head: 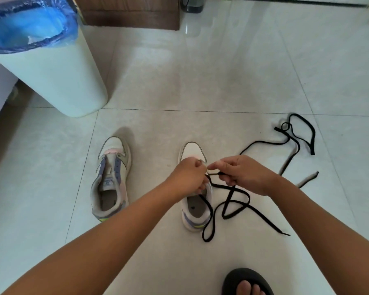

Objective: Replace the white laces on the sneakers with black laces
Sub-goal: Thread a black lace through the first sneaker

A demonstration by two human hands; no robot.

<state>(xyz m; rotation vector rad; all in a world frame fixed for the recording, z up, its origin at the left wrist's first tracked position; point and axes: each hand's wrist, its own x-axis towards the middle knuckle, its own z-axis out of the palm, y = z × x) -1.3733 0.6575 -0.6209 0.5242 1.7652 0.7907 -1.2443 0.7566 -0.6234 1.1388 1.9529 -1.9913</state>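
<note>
Two pale sneakers stand on the tiled floor, toes pointing away from me. The left sneaker has no lace in it. Over the right sneaker both my hands work on a black lace. My left hand grips the shoe's eyelet area with curled fingers, hiding the tongue. My right hand pinches the black lace near its end, just beside the left hand. The lace's loose length loops on the floor to the shoe's right. A second black lace lies tangled on the floor at the right.
A white bin with a blue liner stands at the left back. A wooden cabinet base is at the far middle. My foot in a black sandal shows at the bottom right. Pale tiles surround the shoes.
</note>
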